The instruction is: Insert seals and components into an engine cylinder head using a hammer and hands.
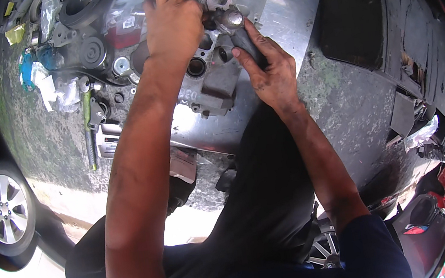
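Note:
My right hand (276, 78) grips the dark cylindrical handle of a power tool with a rounded metal head (231, 19), thumb and fingers along its sides. The tool's head sits over a grey cast-metal engine part (219, 83) with round bores and ports. My left hand (174, 24) lies over the same casting, left of the tool head, its upper fingers stretched out and apart. Where its thumb side meets the tool head, I cannot make out the contact. Part of the casting is hidden beneath my left hand and forearm.
A shiny metal sheet (289, 3) lies under the casting. Pulleys (92, 52), plastic bags (68, 96) and a green-handled tool (88, 114) crowd the left side. At right is a dark panel (351, 15) beside broken boards. A car wheel (4, 207) stands lower left.

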Available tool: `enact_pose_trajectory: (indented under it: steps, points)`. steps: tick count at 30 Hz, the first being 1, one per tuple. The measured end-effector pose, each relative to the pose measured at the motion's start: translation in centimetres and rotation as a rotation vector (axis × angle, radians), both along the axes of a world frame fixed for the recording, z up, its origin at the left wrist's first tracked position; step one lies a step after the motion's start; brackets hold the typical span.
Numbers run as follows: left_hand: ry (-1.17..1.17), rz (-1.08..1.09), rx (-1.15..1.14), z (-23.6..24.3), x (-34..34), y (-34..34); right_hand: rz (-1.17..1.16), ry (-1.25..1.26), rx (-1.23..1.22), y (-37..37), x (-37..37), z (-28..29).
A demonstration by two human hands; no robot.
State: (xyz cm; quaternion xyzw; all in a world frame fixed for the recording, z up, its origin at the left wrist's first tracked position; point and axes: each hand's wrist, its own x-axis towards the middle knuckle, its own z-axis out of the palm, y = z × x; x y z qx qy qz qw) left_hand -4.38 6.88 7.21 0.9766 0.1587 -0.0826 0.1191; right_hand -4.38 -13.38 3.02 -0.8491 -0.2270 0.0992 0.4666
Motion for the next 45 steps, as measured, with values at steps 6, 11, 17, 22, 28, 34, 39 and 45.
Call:
enact_pose_trajectory:
  steps: [6,11,17,22,28,34,39,45]
  points:
    - [-0.116,-0.080,0.059,-1.8,-0.4,1.2,0.020,-0.056,0.018,0.3,-0.1,0.2]
    - [-0.191,-0.104,-0.011,-1.9,-0.5,1.4,0.007,-0.157,0.110,0.4,-0.8,1.1]
    - [-0.118,-0.098,0.011,-1.5,-0.2,1.3,0.101,-0.220,-0.069,0.5,-0.2,-0.3]
    - [-0.158,-0.091,-0.033,-1.7,-0.5,1.4,0.056,-0.184,0.166,0.8,-1.6,1.8]
    - [-0.244,-0.083,0.074,-2.8,-0.5,1.2,0.030,-0.091,-0.030,0.6,-0.9,0.4]
    - [-0.228,-0.087,-0.009,-1.7,0.2,1.0,0.038,-0.370,0.211,0.0,-0.7,2.6]
    - [-0.127,-0.064,0.100,-2.8,-0.5,1.5,0.039,-0.182,0.061,0.8,-1.4,0.8]
    - [-0.173,-0.093,-0.038,-2.3,-0.3,1.4,0.025,-0.358,0.247,0.1,-0.4,2.6]
